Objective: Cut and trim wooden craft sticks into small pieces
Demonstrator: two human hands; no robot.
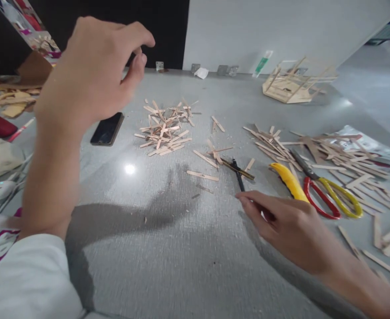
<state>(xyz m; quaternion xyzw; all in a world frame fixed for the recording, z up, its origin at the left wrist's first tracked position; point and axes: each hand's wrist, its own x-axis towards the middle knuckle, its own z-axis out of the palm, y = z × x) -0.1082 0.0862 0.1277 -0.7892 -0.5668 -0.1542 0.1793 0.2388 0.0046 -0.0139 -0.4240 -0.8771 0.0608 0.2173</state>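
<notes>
My left hand [95, 71] is raised above the left side of the table, with nothing seen in it. Its bent index finger and thumb are apart; the other fingers are mostly hidden. A dark phone [107, 129] lies beneath and beyond it. At the right, my right hand [281, 217] pinches the near end of a slim black pen [239, 178]. The pen's far end overlaps a narrow dark-gold strip [248, 174] on the table. Close by lie cut wooden sticks [202, 176] and a small crossed cluster of sticks [216, 153].
A pile of short stick pieces [165, 128] is at the centre back. Red-and-yellow-handled scissors [321, 195], a yellow-handled tool [290, 181] and many loose sticks [348, 155] lie at right. A stick frame [291, 86] stands behind. Cables [12, 195] run along the left edge.
</notes>
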